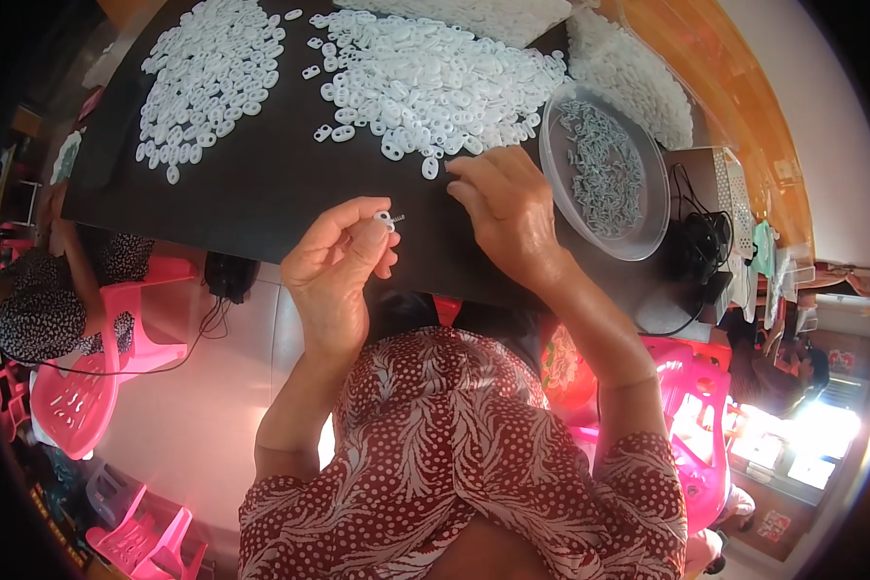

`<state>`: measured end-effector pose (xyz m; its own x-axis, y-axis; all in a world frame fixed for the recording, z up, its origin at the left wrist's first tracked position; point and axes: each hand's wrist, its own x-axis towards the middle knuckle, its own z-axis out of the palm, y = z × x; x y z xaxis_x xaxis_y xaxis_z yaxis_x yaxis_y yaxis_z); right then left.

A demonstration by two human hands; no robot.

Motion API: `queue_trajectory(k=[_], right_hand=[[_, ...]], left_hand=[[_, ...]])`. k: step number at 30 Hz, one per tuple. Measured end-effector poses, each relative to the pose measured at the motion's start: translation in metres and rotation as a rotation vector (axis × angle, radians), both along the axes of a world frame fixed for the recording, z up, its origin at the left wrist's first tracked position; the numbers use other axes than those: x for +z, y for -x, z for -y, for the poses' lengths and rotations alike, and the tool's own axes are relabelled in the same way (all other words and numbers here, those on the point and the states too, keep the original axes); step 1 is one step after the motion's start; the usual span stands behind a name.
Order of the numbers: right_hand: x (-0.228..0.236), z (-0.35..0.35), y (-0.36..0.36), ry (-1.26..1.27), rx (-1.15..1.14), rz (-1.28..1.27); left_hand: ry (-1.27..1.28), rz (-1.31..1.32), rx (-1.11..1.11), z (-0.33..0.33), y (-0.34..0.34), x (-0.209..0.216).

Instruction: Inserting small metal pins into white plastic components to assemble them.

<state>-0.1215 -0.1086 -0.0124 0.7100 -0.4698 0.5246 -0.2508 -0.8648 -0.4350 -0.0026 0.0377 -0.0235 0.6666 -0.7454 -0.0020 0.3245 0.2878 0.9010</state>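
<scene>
My left hand (333, 271) is raised over the table's near edge. Its thumb and forefinger pinch a small white oval plastic piece with holes (384, 218), and a thin metal screw (398, 218) sticks out of it to the right. My right hand (507, 213) hovers over the dark tabletop with its thumb and forefinger close together. Whether anything sits between those fingertips cannot be made out. Just beyond them, a single white oval piece (430, 168) lies at the front of a large heap of like pieces (425, 82).
Another heap of finished-looking white pieces (213, 72) spreads at the far left. A clear round tub (659, 208) of small screws (604, 169) stands right of my right hand. Bags of white pieces (628, 72) lie behind. Pink plastic chairs (82, 396) and a seated person (43, 300) are at the left.
</scene>
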Motion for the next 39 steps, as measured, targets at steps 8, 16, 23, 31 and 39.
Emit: queue_trajectory(k=[8,16,23,31,39], right_hand=[[-0.008,0.008,-0.013,0.293,0.013,-0.215],[-0.006,-0.005,-0.013,0.187,0.119,-0.173],[0.004,-0.015,-0.008,0.301,0.180,-0.276],[0.006,-0.014,0.008,-0.371,0.127,-0.141],[0.032,-0.024,0.017,-1.323,-0.019,0.122]], left_hand=[[-0.029,-0.005,-0.001,0.000,0.004,0.003],[-0.019,-0.010,-0.005,-0.002,0.001,0.003],[-0.009,-0.035,-0.038,-0.003,0.001,0.000],[-0.047,-0.064,-0.074,0.000,0.007,0.004],[-0.089,-0.101,-0.116,0.004,0.018,0.013]])
